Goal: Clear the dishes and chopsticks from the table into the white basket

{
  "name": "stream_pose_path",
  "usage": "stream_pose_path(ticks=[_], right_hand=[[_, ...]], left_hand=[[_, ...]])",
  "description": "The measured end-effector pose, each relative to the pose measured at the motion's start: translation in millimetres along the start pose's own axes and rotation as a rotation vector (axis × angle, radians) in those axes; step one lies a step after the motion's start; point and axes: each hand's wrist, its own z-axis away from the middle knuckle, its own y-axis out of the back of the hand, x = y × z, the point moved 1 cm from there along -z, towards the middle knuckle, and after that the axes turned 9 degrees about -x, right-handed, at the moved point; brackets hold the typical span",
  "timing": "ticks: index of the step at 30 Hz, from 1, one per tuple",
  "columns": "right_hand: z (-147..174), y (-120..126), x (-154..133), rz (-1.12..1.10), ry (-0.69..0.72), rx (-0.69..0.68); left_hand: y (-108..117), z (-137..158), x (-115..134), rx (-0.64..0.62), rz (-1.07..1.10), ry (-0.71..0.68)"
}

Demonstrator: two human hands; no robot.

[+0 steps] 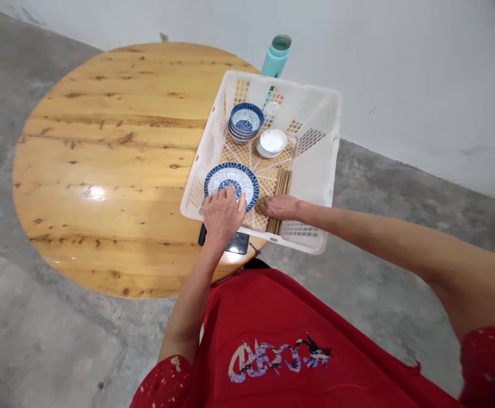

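Observation:
A blue-and-white patterned plate (247,180) lies in the near left part of a white plastic basket (332,170). My left hand (224,212) reaches over the basket's near wall, its fingers bent over the plate's near side and its thumb toward the right. To the right of the plate, my right hand (280,207) lies across a bundle of wooden chopsticks (283,182). Its fingers are curled close to the plate's rim, with their tips hidden. Behind the hands stand stacked blue-and-white bowls (246,120) and a stack of small white dishes (273,140).
The basket rests on the right end of a round wooden table (115,147). Beyond its far wall stands a turquoise bottle (276,56) without a lid. A dark phone (238,243) lies at the table's near edge, partly behind my left wrist. A pale wall (400,85) rises behind.

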Motion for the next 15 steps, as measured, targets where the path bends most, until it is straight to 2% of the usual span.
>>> stream_pose_path(ticks=[8,15], right_hand=[[1,4,-1,-0.030,-0.054,-0.008],[15,16,1,-0.178,-0.224,0.000]], left_hand=[[3,0,1,-0.025,-0.007,0.005],[3,0,1,-0.016,0.023,0.007]])
